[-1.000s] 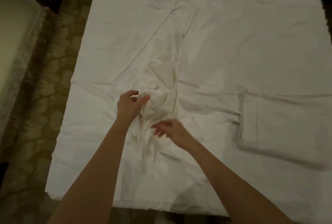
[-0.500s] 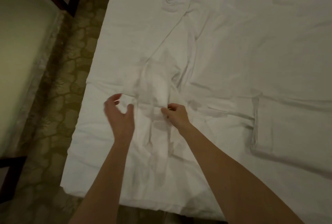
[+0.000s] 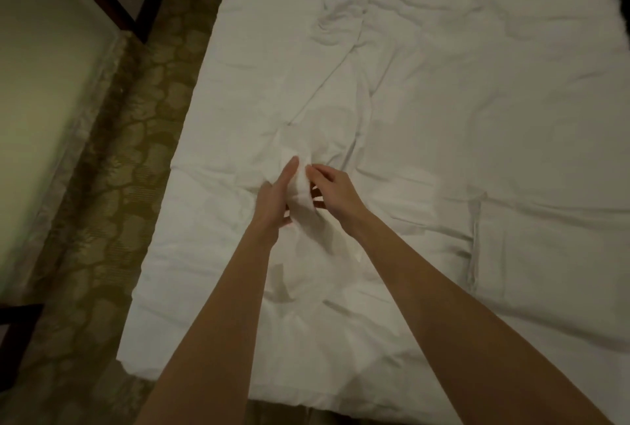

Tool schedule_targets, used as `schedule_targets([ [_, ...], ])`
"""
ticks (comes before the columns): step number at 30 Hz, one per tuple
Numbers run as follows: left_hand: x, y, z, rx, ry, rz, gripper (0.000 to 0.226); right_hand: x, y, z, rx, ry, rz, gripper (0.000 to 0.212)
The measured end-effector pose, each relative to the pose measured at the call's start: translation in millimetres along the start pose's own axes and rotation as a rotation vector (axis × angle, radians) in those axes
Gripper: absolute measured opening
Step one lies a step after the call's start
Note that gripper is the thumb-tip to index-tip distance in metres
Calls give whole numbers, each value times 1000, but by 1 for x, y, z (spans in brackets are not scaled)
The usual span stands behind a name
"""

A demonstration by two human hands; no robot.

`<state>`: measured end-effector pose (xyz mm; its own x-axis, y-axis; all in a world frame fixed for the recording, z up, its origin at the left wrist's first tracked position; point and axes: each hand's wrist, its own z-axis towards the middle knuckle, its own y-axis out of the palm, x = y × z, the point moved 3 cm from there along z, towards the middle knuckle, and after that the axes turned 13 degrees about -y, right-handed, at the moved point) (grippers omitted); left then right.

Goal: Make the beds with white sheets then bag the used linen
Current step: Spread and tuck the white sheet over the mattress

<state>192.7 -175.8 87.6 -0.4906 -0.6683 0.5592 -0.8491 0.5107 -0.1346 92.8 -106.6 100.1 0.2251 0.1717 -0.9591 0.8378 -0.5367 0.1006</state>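
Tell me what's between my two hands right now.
In the head view, a bunched fold of the white sheet stands between the left hand and the right hand, both touching it. Nothing else sits in that gap.

Both bare forearms are extended forward from the bottom edge of the view and are angled inward, so that the hands are brought close together near the middle. The left hand (image 3: 274, 198) is held edge-on, fingers straight and together, pointed up and away, thumb side turned to the right. The right hand (image 3: 335, 191) is seen from the back, wrist slightly bent, fingers curled and pointed toward the left hand. A raised fold of white sheet (image 3: 303, 194) is caught between the two hands; it is pinched by the right fingers and backed by the left palm. Fingertip contact is partly hidden by cloth.
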Motion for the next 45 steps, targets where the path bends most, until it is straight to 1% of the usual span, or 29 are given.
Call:
schedule_targets([
  [1,11,3,-7,47,54,16,62,-8,0,1,-13,10,-6,23],
  [3,33,8,-18,149,160,84,84,-23,-4,1,-68,38,-10,23],
  [4,42,10,-23,178,207,121,83,-31,-6,0,-109,55,-4,22],
  [6,57,17,-37,209,297,199,57,-43,-15,-2,-135,95,18,26],
  [7,63,21,-45,226,346,245,44,-49,-23,-2,-99,119,35,30],
  [8,67,27,-51,230,397,291,39,-53,-33,-2,-38,137,61,29],
  [10,71,46,-64,173,496,347,41,-59,-58,-1,109,166,118,18],
  [11,70,59,-69,124,527,374,42,-60,-72,0,160,182,132,22],
  [12,66,73,-72,72,543,392,42,-60,-85,2,174,205,120,29],
  [14,52,105,-77,-31,547,414,40,-60,-107,3,125,247,34,46],
  [16,35,142,-80,-125,512,418,42,-55,-128,2,129,267,-41,55],
  [17,25,160,-79,-166,475,419,44,-51,-141,0,175,266,-77,54],
  [18,16,177,-79,-208,438,418,48,-46,-156,-4,232,261,-112,50],
  [20,0,207,-80,-297,378,457,63,-36,-193,-14,349,243,-194,37],
  [22,-14,235,-85,-424,324,522,75,-27,-232,-29,437,210,-282,22],
  [23,-19,248,-86,-477,294,539,75,-22,-253,-36,472,199,-311,19],
  [25,-30,275,-90,-548,250,548,70,-9,-294,-49,533,210,-364,14],
  [29,-59,340,-98,-644,94,534,66,10,-371,-73,605,223,-418,16],
  [32,-85,395,-104,-730,-25,469,67,26,-425,-92,700,220,-395,11],
  [34,-106,426,-105,-754,-105,445,66,48,-454,-107,749,265,-328,13],
  [36,-132,449,-102,-771,-215,427,66,77,-475,-124,748,366,-301,29],
  [38,-161,462,-97,-774,-309,418,63,108,-483,-145,712,500,-325,44],
  [40,-185,463,-93,-753,-367,402,55,133,-484,-166,686,574,-369,50],
  [43,-210,453,-87,-690,-438,358,42,153,-482,-187,680,562,-367,47],
  [45,-216,443,-82,-651,-480,282,37,151,-486,-191,725,498,-320,36],
])
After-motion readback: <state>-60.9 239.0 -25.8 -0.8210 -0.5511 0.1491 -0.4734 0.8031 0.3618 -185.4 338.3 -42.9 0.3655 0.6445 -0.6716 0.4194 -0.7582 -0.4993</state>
